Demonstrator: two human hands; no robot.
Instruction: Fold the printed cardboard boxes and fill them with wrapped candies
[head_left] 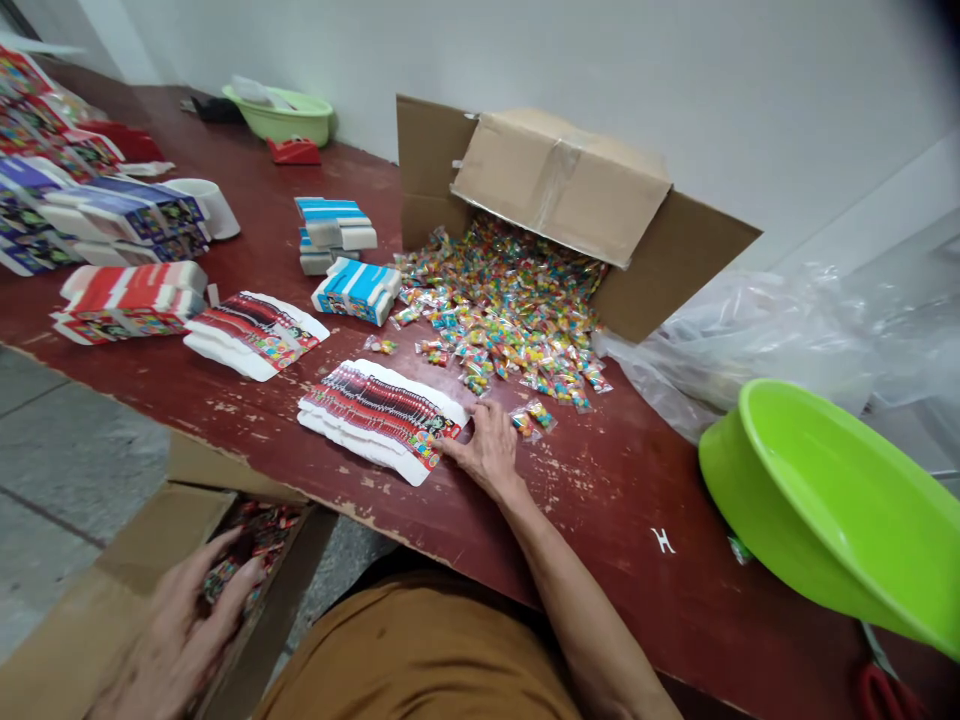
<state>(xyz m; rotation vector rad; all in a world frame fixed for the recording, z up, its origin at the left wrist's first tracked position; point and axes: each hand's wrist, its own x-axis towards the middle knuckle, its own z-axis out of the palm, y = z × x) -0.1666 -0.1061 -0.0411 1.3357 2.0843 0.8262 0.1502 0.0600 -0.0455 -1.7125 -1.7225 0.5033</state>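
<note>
The surface (600,480) was dark red, and its paint was worn away in pale patches, mostly along the near edge. Behind it stood a plain white wall (712,120); on the left, below the edge, a grey floor (45,440) could be seen.

Near the front edge lay a fan of flat boxes (375,415), one overlapping another. The right hand (484,445) touched its right end, the thumb on the boxes and the other fingers bent at the corner; whether it pinched them, I cannot tell. A second fan (255,330) lay to the left, beside a red stack (135,298).

The left hand (180,620), blurred, was above an open carton (202,465) below the edge, with its thumb and fingers apart.

Farther back, a tipped box (562,185) let wrapped candies (517,330) spread over the surface, near the blue boxes (356,288). On the right were clear plastic (787,320) and a green tub (855,500).
</note>
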